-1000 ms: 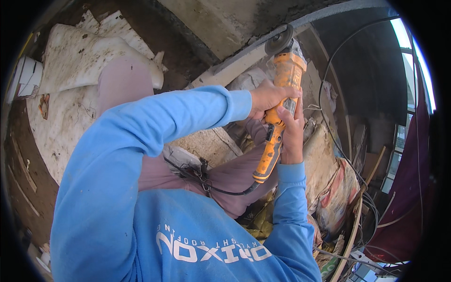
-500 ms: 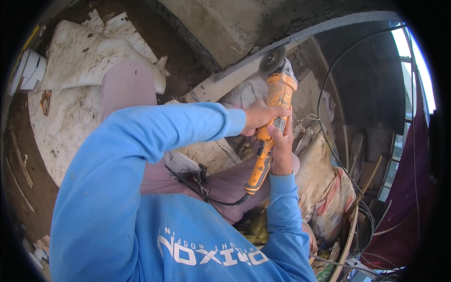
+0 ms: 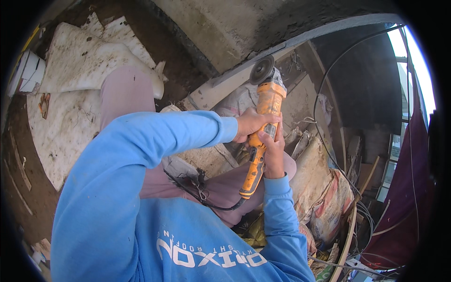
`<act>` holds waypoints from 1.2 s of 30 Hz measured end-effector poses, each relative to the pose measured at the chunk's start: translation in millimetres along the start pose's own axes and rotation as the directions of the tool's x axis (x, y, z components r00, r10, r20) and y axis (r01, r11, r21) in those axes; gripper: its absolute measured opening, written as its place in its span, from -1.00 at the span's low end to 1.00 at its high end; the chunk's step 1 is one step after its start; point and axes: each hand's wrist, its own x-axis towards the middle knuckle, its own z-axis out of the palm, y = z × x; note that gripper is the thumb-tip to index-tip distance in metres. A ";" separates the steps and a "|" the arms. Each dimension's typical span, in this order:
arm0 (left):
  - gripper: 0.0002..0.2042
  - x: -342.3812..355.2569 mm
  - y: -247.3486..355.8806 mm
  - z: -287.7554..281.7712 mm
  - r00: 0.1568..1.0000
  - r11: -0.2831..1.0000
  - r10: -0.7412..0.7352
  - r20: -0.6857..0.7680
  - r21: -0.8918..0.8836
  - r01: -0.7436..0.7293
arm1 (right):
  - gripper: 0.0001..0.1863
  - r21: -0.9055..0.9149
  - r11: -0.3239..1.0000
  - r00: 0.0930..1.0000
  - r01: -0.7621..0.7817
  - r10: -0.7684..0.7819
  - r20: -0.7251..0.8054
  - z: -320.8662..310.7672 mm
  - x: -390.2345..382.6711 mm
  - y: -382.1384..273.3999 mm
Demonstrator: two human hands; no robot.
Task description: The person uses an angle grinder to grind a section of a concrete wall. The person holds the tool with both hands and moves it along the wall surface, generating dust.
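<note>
An orange and black angle grinder is held between both my hands, its dark disc at the far end beside a long pale beam. My left hand wraps the grinder's body from the left, just behind the gear head. Lower down, my right hand grips the tool from the right, thumb over its middle. The rear handle points down toward my lap, and a black power cord runs from it to the left. Whether the disc is spinning cannot be made out.
Dirty white sheets cover the ground at left. Stained sacks lie to the right, with loose cables and a wooden strip. A concrete wall rises ahead; a dark panel stands at right.
The grinder and both hands have moved left and slightly down toward me. My grip on the tool looks the same.
</note>
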 end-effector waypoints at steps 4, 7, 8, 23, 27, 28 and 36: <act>-0.42 5.5 11.0 5.1 0.990 0.996 0.085 0.110 -0.039 -0.081 | 0.00 -0.020 0.995 0.995 0.098 -0.098 -0.008 8.5 0.0 -19.1; -0.42 -2.8 24.3 12.8 0.991 0.997 0.070 0.111 -0.025 -0.067 | 0.03 -0.008 0.997 0.997 0.072 -0.072 -0.012 4.9 1.7 -25.7; -0.42 -3.3 24.8 13.3 0.992 0.997 0.077 0.096 -0.035 -0.074 | 0.04 0.003 0.998 0.998 0.070 -0.070 -0.006 6.1 2.0 -26.7; -0.41 10.9 5.0 4.7 0.997 0.999 0.053 0.049 0.005 -0.053 | 0.05 0.024 0.996 0.996 0.080 -0.080 -0.030 3.8 2.8 -14.0; -0.40 10.8 0.7 1.7 0.997 0.999 0.050 0.054 -0.013 -0.049 | 0.04 0.041 0.997 0.998 0.058 -0.058 -0.019 5.2 0.9 -13.4; -0.39 9.9 0.2 2.2 0.997 0.998 0.052 0.061 -0.022 -0.050 | 0.04 0.048 0.997 0.998 0.057 -0.056 -0.016 4.2 0.7 -11.9; -0.38 5.1 -3.7 0.0 0.998 0.998 0.043 0.043 -0.040 -0.041 | 0.04 0.014 1.000 1.000 0.009 -0.009 -0.005 1.2 -0.9 -5.9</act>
